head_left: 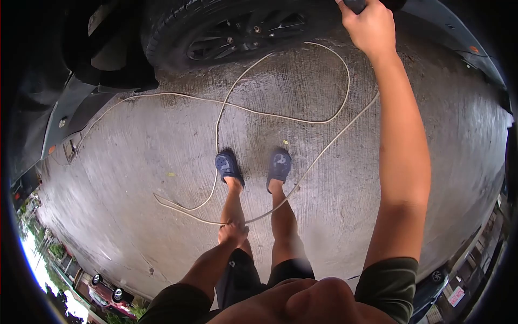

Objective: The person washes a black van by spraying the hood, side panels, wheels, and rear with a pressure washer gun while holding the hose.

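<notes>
My right hand (371, 27) is raised at the top edge, closed around a dark handle (355, 5) whose far end lies out of view. Down by my left knee, my left hand (233, 233) is closed on a thin pale hose (327, 147). From there the hose rises to the right and passes behind my right forearm. Its other side runs left, bends back, and loops over the wet concrete near my feet. Just beyond the loop is a black car wheel (253, 33) with a dark spoked rim.
My feet, in dark blue clogs (227, 162), stand on wet concrete (135, 140), the hose passing close by the left one. Dark vehicle bodywork (65, 116) surrounds the wheel. A red car (110, 299) is at lower left, and another dark car (431, 291) at lower right.
</notes>
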A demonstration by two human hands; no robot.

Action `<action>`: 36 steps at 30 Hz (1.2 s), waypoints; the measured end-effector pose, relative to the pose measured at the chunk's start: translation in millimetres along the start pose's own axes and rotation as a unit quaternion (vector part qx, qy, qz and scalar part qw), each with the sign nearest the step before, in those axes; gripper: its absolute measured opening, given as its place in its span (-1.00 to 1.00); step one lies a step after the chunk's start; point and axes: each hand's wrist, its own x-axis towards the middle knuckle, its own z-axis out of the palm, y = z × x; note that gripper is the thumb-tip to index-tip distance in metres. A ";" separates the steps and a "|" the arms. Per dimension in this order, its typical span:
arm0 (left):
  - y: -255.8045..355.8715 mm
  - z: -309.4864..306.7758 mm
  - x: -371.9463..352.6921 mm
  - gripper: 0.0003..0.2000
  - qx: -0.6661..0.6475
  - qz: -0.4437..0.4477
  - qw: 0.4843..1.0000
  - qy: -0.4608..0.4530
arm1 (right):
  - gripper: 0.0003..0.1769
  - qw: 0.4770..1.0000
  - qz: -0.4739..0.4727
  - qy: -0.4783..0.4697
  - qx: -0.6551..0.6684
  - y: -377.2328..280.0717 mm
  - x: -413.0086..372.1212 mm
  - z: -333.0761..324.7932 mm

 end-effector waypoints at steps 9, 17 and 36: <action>5.8 -11.4 -6.9 -0.40 0.004 -0.011 0.998 -0.054 | -0.78 0.989 0.125 -0.068 0.042 -40.3 -20.9 -16.1; 12.0 -5.1 -9.5 -0.28 0.034 -0.002 0.999 -0.027 | -0.56 0.988 -0.096 -0.064 0.100 -38.2 -87.7 12.9; 32.1 -40.1 -32.6 -0.49 0.159 0.126 0.979 -0.016 | -0.68 0.932 0.106 -0.246 0.244 -109.6 -117.8 -207.0</action>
